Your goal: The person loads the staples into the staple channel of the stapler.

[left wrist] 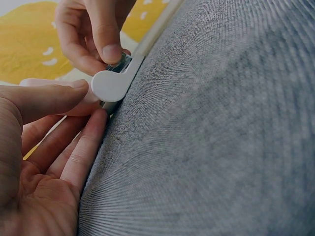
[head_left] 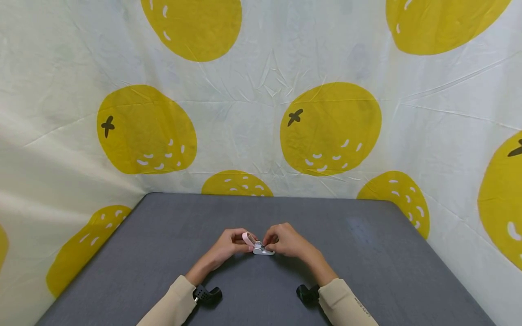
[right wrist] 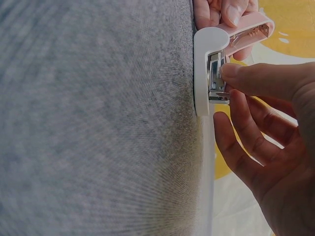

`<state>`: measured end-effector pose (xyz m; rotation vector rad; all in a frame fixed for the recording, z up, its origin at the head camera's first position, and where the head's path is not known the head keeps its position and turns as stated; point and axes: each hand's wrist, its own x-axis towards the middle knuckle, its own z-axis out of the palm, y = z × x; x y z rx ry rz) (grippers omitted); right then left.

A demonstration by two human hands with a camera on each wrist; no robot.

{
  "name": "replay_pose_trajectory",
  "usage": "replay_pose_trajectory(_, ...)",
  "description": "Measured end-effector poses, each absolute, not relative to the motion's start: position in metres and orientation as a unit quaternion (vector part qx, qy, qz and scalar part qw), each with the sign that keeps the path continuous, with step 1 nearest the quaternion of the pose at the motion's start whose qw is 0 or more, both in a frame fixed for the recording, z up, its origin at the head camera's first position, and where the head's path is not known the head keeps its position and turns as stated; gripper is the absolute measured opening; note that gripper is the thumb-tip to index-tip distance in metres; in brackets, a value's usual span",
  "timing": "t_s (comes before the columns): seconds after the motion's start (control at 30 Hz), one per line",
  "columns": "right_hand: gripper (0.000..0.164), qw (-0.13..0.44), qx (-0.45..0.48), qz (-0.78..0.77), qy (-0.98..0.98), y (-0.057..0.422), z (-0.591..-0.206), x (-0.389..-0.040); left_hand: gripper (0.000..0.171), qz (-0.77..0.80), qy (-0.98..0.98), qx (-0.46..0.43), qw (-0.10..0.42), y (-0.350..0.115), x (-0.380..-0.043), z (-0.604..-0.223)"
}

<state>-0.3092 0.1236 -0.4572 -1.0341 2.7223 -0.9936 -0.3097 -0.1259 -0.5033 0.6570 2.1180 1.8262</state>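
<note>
A small pink and white stapler (head_left: 263, 251) stands on the grey table between the two hands, its pink top lid (right wrist: 253, 20) swung up and back. My left hand (head_left: 226, 246) holds it at the hinge end, with the thumb on the pink part and the fingers behind the white base (left wrist: 109, 86). From the other side my right hand (head_left: 288, 241) pinches the bared metal magazine (right wrist: 215, 73) with thumb and forefinger. The other right fingers are bent beside the base. Whether staples lie in the magazine cannot be made out.
The grey cloth-covered table (head_left: 261, 299) reaches back to a white curtain (head_left: 240, 136) printed with yellow fruit. A black wrist strap device (head_left: 209, 295) sits on the left wrist, and another black device (head_left: 306, 294) on the right.
</note>
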Motion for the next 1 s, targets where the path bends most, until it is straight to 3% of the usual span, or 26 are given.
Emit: replay_pose_trajectory(1.0, 0.006, 0.020, -0.345, -0.319, 0.882, 0.1236, -0.4593, -0.3081, 0.031, 0.632, 0.730, 0.222, 0.135, -0.1248, -0.3082, -0.5017)
